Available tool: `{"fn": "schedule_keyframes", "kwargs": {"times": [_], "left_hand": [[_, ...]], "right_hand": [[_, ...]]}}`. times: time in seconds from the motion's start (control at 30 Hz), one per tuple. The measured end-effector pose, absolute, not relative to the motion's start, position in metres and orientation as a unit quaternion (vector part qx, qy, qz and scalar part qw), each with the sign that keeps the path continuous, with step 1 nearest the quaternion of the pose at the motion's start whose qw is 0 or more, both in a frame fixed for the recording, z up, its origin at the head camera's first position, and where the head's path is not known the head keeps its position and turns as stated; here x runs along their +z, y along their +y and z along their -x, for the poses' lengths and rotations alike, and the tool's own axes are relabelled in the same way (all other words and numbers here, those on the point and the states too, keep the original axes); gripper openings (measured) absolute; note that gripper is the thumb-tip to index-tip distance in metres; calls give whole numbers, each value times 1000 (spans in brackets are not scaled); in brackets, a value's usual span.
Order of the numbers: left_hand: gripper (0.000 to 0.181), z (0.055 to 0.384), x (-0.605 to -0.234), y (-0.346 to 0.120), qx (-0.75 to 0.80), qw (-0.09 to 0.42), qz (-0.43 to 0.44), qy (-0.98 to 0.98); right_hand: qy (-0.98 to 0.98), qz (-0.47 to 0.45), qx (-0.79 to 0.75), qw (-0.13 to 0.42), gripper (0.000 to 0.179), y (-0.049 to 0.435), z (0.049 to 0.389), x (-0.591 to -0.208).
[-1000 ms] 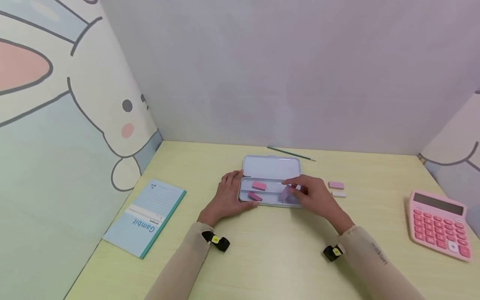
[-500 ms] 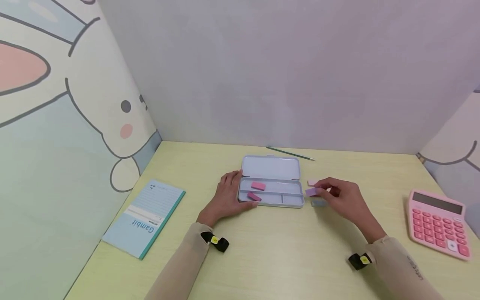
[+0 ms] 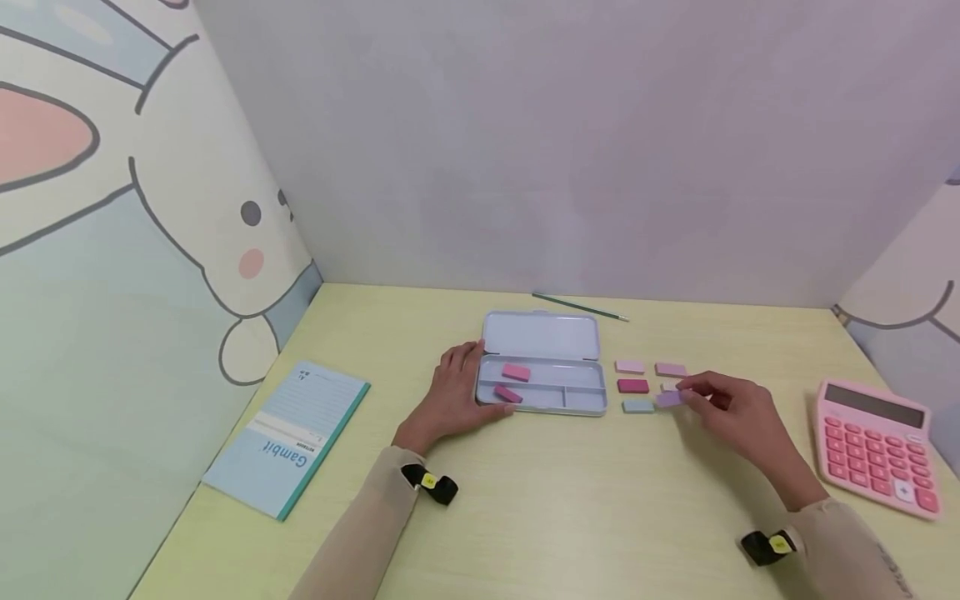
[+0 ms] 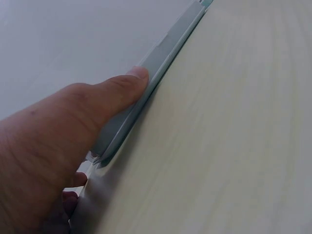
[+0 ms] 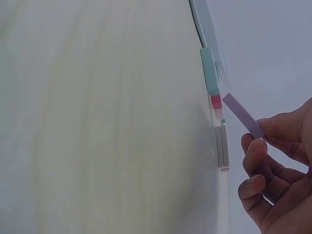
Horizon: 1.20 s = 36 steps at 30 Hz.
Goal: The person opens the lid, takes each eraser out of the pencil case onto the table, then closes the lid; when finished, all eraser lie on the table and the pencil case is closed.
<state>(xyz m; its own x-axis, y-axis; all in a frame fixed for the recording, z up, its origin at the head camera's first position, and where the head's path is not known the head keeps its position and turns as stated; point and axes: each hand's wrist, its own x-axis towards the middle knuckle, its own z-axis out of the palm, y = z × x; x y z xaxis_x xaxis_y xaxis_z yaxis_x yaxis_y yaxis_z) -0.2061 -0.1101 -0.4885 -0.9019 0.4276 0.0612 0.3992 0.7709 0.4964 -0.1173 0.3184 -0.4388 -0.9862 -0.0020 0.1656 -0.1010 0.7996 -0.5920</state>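
At the left we see a printed cartoon animal (image 3: 180, 225) on the wall, and below it a notebook (image 3: 288, 437) lying aslant on the yellow tabletop (image 3: 555, 508). Next comes the left hand (image 3: 450, 396): its grip is loose, fingers stretched along the left end of the pencil case (image 3: 570, 372), thumb straight and touching the front edge. The case lies with its lid (image 3: 540, 335) folded back. In it we find a pink eraser (image 3: 516, 372) in the long rear compartment and a dark pink eraser (image 3: 507, 393) in the front left one. Behind the lid a green pencil (image 3: 581, 307) slants away to the right.

Just right of the case, back to front, lie a pale pink eraser (image 3: 629, 367), a magenta eraser (image 3: 633, 387) and a light blue eraser (image 3: 638, 407). Beside them we see a mauve eraser (image 3: 671, 369), then a white eraser (image 3: 667, 387), partly hidden by the right hand (image 3: 738, 412). That hand's grip pinches a tilted purple eraser (image 3: 668, 399) between thumb and fingers, near the light blue one. Farthest right sits a pink calculator (image 3: 877, 450).
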Motion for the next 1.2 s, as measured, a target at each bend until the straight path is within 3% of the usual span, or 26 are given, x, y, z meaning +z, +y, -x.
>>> {"fn": "schedule_keyframes", "kwargs": {"times": [0.33, 1.2], "left_hand": [[117, 204, -487, -112, 259, 32, -215, 941], [118, 206, -486, -111, 258, 35, -217, 941]], "right_hand": [[-963, -3, 270, -13, 30, 327, 118, -442], [-981, 2, 186, -48, 37, 330, 120, -430]]}}
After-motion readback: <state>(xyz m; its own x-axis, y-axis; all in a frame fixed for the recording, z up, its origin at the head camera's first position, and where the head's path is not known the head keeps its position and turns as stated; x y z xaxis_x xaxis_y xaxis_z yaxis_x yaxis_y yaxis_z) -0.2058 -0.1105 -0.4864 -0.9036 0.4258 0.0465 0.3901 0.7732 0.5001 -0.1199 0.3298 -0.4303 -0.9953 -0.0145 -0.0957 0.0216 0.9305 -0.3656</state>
